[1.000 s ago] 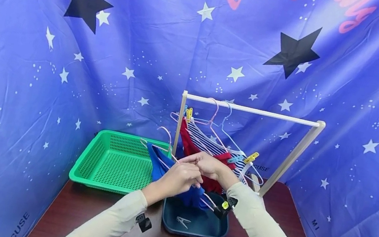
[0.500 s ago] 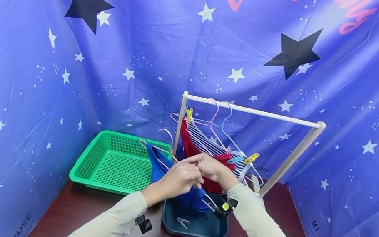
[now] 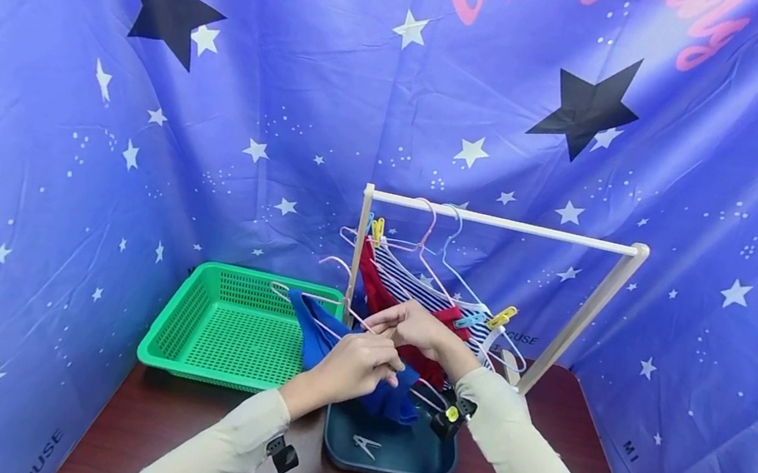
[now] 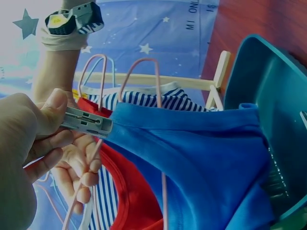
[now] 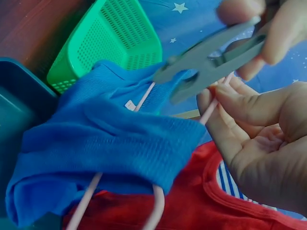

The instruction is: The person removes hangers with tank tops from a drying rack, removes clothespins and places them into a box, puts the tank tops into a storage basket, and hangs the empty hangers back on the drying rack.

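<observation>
In the left wrist view my left hand (image 4: pixel 29 148) pinches a grey clothespin (image 4: pixel 88 123) between thumb and fingers, its tip overlapping the corner of a blue garment (image 4: pixel 201 153). In the right wrist view the pin's jaws are spread, close over the blue cloth. My right hand (image 5: pixel 268 129) pinches the pink hanger (image 5: pixel 209 110) by its wire. The blue garment hangs on this hanger, whose hook rises left of both hands in the head view. Below the garment lies a dark blue tray (image 3: pixel 384 467), with another grey clothespin (image 3: pixel 367 445) in it.
Behind the hands stands a wooden rack (image 3: pixel 503 222) with a red garment (image 3: pixel 377 291) and a striped garment (image 3: pixel 411 272) on hangers, clipped with yellow and blue clothespins. A green basket (image 3: pixel 156 354) sits at the left on the brown table (image 3: pixel 109 426).
The blue garment and its hanger have shifted slightly; the hook now sits a little farther right. My right fingers have moved a bit on the wire. The left hand keeps pinching the clothespin.
</observation>
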Demonstrator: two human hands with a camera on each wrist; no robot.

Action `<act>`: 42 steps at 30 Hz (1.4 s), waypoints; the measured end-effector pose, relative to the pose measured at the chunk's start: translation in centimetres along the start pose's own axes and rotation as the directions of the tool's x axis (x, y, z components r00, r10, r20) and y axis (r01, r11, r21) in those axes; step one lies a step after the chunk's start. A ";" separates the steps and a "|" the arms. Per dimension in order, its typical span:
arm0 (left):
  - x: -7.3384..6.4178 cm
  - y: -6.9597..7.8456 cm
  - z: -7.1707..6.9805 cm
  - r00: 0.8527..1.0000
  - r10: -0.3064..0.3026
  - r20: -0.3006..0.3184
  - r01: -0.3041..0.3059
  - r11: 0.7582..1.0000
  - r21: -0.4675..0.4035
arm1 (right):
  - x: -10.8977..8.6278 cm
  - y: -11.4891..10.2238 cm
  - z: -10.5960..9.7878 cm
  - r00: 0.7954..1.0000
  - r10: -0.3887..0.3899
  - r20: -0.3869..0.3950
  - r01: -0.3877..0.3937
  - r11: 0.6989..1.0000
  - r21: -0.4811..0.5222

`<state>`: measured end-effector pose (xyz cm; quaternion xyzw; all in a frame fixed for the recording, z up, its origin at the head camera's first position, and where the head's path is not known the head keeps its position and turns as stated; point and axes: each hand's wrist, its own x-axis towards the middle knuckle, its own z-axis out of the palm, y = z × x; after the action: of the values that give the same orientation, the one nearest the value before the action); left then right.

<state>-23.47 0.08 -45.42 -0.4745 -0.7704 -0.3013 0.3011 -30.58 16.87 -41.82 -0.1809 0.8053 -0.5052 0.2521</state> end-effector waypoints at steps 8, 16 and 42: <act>-0.7 0.1 0.5 0.997 -0.041 0.058 0.041 0.999 -0.005 | -0.9 -1.4 0.5 0.998 -0.013 -0.069 0.013 1.000 -0.010; -1.2 0.0 1.1 0.992 -0.052 0.114 0.049 0.998 0.030 | -1.5 -2.3 0.6 0.992 -0.023 -0.122 0.019 0.999 -0.033; -3.4 -0.3 4.3 0.902 0.047 0.429 -0.247 0.871 0.424 | -1.3 -3.4 1.3 0.933 -0.199 -0.300 0.119 0.958 -0.262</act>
<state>-23.31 1.33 -50.74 -0.4980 -0.8259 0.0230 0.2633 -28.66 15.22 -38.91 -0.1899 0.8733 -0.4458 0.0510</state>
